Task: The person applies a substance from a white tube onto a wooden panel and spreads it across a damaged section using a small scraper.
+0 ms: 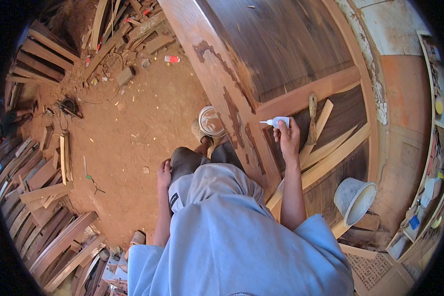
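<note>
My right hand is closed around a small white squeeze bottle with a thin nozzle. The nozzle points left, over a wooden panelled piece with a reddish-brown frame and dark panels. Dark, ragged patches of filler or stain run along the frame's long left board. Just right of the bottle, a worn scraper or putty knife lies on the wood beside loose light strips. My left hand hangs at my left thigh, fingers loosely out against the dark shorts, holding nothing that shows.
A round tub with pale brown contents stands by my foot. A grey bucket sits tilted at the right. Stacked timber lines the left, with offcuts at the far left. A cluttered shelf runs along the right.
</note>
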Demonstrator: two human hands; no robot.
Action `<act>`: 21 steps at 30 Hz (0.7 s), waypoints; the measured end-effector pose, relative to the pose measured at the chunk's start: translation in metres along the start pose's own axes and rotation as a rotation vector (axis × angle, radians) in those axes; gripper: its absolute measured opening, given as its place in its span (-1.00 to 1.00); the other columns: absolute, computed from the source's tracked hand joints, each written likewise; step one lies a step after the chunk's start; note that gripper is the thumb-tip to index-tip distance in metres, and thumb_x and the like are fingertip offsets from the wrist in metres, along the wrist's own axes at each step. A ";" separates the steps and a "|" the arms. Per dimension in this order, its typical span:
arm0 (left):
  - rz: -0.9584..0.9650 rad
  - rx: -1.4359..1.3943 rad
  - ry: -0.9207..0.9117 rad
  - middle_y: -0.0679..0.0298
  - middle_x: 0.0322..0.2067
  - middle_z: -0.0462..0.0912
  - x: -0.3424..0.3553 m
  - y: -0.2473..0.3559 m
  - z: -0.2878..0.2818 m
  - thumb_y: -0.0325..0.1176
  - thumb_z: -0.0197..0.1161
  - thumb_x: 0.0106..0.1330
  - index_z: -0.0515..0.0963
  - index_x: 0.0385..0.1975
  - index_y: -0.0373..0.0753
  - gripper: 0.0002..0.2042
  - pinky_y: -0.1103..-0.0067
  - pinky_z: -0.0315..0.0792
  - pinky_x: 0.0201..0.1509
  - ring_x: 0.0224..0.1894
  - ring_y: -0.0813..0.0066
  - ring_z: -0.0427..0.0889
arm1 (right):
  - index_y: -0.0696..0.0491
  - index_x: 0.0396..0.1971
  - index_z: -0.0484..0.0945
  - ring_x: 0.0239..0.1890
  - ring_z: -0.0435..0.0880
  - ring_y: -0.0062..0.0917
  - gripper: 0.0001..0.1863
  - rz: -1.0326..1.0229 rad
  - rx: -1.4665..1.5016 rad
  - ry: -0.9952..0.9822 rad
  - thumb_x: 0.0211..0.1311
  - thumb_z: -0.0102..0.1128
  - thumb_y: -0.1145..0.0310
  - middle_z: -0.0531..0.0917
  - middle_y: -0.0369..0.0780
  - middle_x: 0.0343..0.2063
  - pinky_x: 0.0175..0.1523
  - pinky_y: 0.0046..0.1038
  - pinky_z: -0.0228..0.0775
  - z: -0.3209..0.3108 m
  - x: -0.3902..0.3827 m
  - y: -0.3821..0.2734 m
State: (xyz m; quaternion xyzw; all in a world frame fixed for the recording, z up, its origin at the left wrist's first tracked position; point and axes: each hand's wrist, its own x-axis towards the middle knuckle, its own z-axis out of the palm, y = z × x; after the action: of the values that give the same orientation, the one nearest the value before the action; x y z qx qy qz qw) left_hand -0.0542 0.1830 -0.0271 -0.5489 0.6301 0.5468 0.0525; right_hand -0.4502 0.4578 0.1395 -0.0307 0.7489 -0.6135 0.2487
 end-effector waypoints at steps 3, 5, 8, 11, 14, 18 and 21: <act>-0.038 0.004 -0.011 0.05 -0.04 0.65 -0.001 0.003 0.000 -0.09 -0.04 0.50 0.51 0.12 -0.25 -0.58 0.44 0.53 -0.11 -0.07 0.27 0.66 | 0.10 -0.26 0.48 -0.57 0.49 -0.75 -0.72 -0.008 -0.012 -0.002 0.39 0.15 0.16 0.58 -0.33 -0.53 -0.53 -0.67 0.34 0.000 0.000 0.000; -0.048 -0.004 -0.029 0.03 0.00 0.61 -0.003 0.008 0.000 -0.09 -0.06 0.51 0.49 0.12 -0.30 -0.57 0.44 0.52 -0.05 -0.06 0.27 0.65 | 0.10 -0.26 0.48 -0.57 0.50 -0.76 -0.72 -0.010 -0.023 -0.006 0.39 0.15 0.16 0.58 -0.33 -0.53 -0.52 -0.68 0.34 -0.001 0.000 0.002; -0.055 -0.015 -0.045 0.01 0.03 0.58 -0.005 0.008 0.000 -0.08 -0.07 0.52 0.47 0.14 -0.34 -0.54 0.44 0.51 -0.01 -0.07 0.28 0.64 | 0.10 -0.26 0.48 -0.57 0.50 -0.76 -0.72 -0.014 -0.035 -0.011 0.39 0.15 0.16 0.58 -0.32 -0.53 -0.52 -0.68 0.35 -0.001 0.000 0.003; -0.039 -0.024 -0.020 0.05 -0.03 0.62 -0.003 0.002 0.001 -0.09 -0.06 0.51 0.50 0.12 -0.30 -0.57 0.45 0.52 -0.07 -0.10 0.30 0.64 | 0.11 -0.26 0.48 -0.57 0.51 -0.76 -0.73 -0.022 -0.040 -0.014 0.38 0.15 0.17 0.58 -0.32 -0.53 -0.52 -0.68 0.36 -0.001 0.000 0.003; -0.032 -0.034 0.000 0.08 -0.09 0.65 -0.002 -0.002 0.002 -0.10 -0.05 0.49 0.53 0.10 -0.26 -0.59 0.47 0.52 -0.13 -0.13 0.32 0.65 | 0.10 -0.26 0.48 -0.57 0.51 -0.76 -0.73 -0.034 -0.061 -0.017 0.39 0.15 0.18 0.58 -0.32 -0.53 -0.52 -0.68 0.35 -0.001 0.001 0.003; -0.032 -0.070 -0.008 0.08 -0.10 0.65 -0.001 -0.002 0.003 -0.10 -0.04 0.49 0.53 0.09 -0.27 -0.59 0.48 0.51 -0.14 -0.13 0.34 0.65 | 0.09 -0.28 0.47 -0.58 0.50 -0.75 -0.75 -0.025 -0.048 -0.007 0.39 0.15 0.19 0.58 -0.32 -0.54 -0.53 -0.67 0.34 -0.001 -0.001 0.002; -0.008 -0.036 -0.001 0.08 -0.09 0.65 -0.004 0.002 0.002 -0.10 -0.04 0.49 0.53 0.09 -0.27 -0.59 0.48 0.51 -0.15 -0.14 0.35 0.65 | 0.08 -0.29 0.47 -0.59 0.50 -0.75 -0.75 -0.016 -0.006 0.005 0.39 0.14 0.19 0.58 -0.32 -0.55 -0.53 -0.66 0.33 -0.003 -0.002 0.004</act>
State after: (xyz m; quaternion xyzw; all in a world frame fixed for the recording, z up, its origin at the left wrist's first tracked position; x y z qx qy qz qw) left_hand -0.0559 0.1864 -0.0240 -0.5520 0.6179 0.5581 0.0454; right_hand -0.4482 0.4621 0.1372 -0.0359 0.7509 -0.6135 0.2418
